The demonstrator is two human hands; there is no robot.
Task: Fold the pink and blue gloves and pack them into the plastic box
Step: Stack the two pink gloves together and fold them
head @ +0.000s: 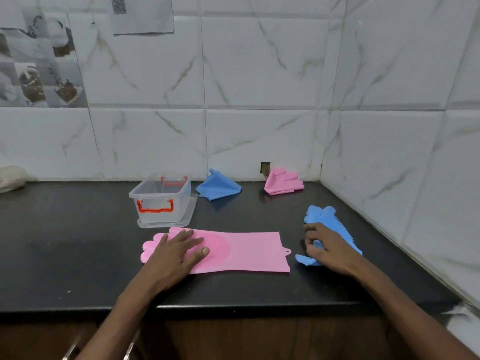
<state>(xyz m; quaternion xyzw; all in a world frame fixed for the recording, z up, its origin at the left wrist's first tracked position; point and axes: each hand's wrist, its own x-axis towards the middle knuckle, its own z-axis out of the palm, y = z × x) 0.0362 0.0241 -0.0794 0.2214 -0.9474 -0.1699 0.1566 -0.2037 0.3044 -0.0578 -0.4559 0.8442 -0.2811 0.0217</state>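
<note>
Your left hand (176, 252) lies flat, fingers spread and gripping nothing, on the finger end of the pink glove (233, 252) stretched across the lower middle of the frame. Pressed down like that, it looks meant to pin the silicone flat so the cuff end at the right can be brought over in a clean fold.

Your right hand (324, 246), at lower right, has its fingers curled narrowly onto the blue glove (327, 224), which lies bristle side up and runs diagonally toward the wall. Whether you have actually pinched it or are only touching it, I cannot tell; the cuff end bunches under your palm, which suggests you are gathering it.

The plastic box (162, 201) stands open and empty just above the pink glove, sitting on its own lid (192, 211), close enough that a folded glove should drop straight in.

Two more gloves wait at the back of the counter (78, 255), against the wall: a second blue glove (218, 187) in a loose peak beside the box, and a second pink glove (283, 181) already doubled over, further right. Nothing is packed yet, so you seem early in the job.
</note>
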